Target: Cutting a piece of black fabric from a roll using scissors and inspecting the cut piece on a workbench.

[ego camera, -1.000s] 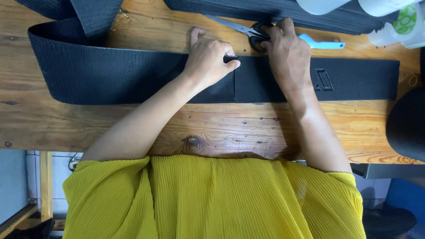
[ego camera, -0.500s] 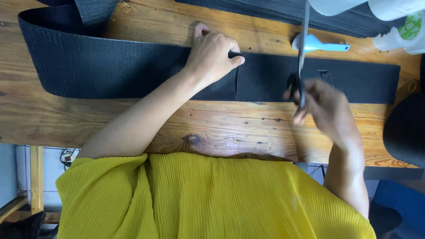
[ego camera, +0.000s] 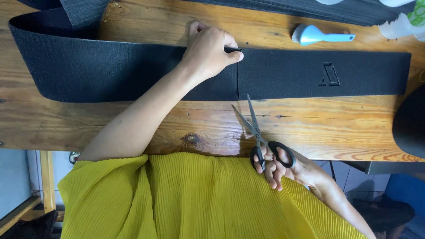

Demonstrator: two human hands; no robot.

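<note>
A long, wide black woven strip lies across the wooden table. My left hand presses down on it near its middle and pinches its far edge, right beside a straight line that crosses the strip. My right hand is at the table's near edge, close to my yellow top. Its fingers are through the black handles of a pair of scissors, whose blades are apart and point toward the strip without touching it.
A light blue brush lies beyond the strip. More dark fabric runs along the far side, with a white bottle at the far right. A dark rounded object sits at the right edge.
My right hand lifted the scissors from beside the brush and brought them back to the near table edge. The blades now lie low over the wood. My left hand stayed on the strip.
</note>
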